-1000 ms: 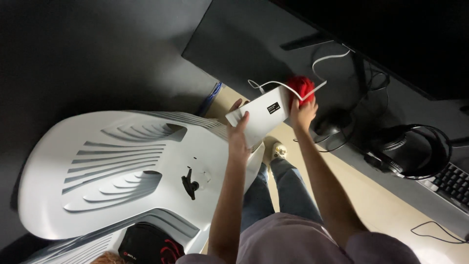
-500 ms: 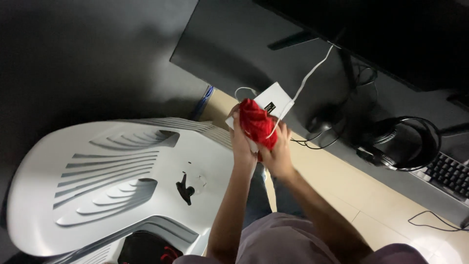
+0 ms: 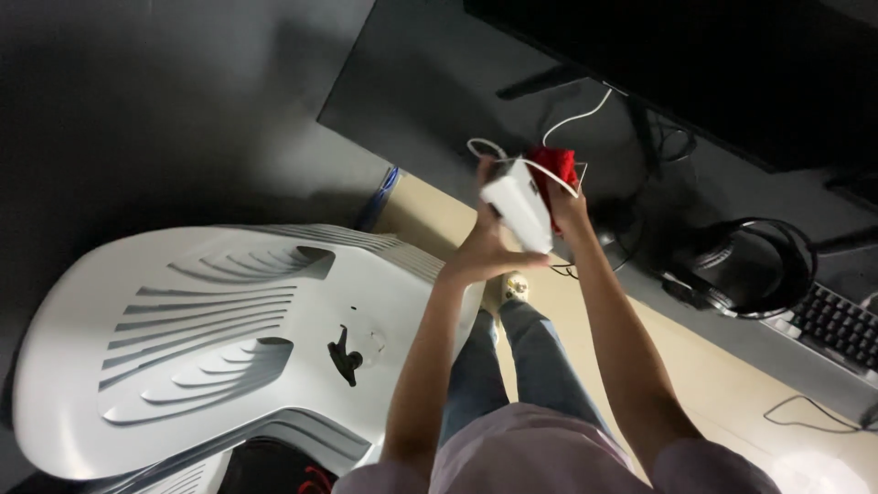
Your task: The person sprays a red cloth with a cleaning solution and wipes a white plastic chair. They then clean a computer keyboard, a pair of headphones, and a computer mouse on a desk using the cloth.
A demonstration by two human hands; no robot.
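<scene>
resting tilted in the air between 2 raised hands, a white box-shaped device (image 3: 519, 203) sits above the person's knees and in front of the dark surface (image 3: 430, 82). the left hand (image 3: 487, 245) is under and beside its lower end, fingers wrapped up along the near side, so it is grasping the white device. the right hand (image 3: 569, 206) is just behind the device on the far side, clenched on a bunched red cloth (image 3: 553, 166) that is pressed against the device's back face. a thin white cable (image 3: 576, 117) loops from the top of the device and runs up toward the monitor stand.

most of the right hand's fingers are hidden behind the device and cloth, so how they lie on the cloth is hard to make out. whether the cloth touches the device along its whole length cannot be told.

further out, black headphones (image 3: 754, 265) lie on the surface to the right, with a dark keyboard (image 3: 837, 325) beyond them, cut off at the frame edge. a black monitor (image 3: 713, 55) fills the upper right, its screen dark and cropped. a white moulded chair back (image 3: 210, 338) takes the lower left. the person's jeans and 1 shoe (image 3: 515, 288) show below the hands over a pale wooden floor (image 3: 732, 384).
</scene>
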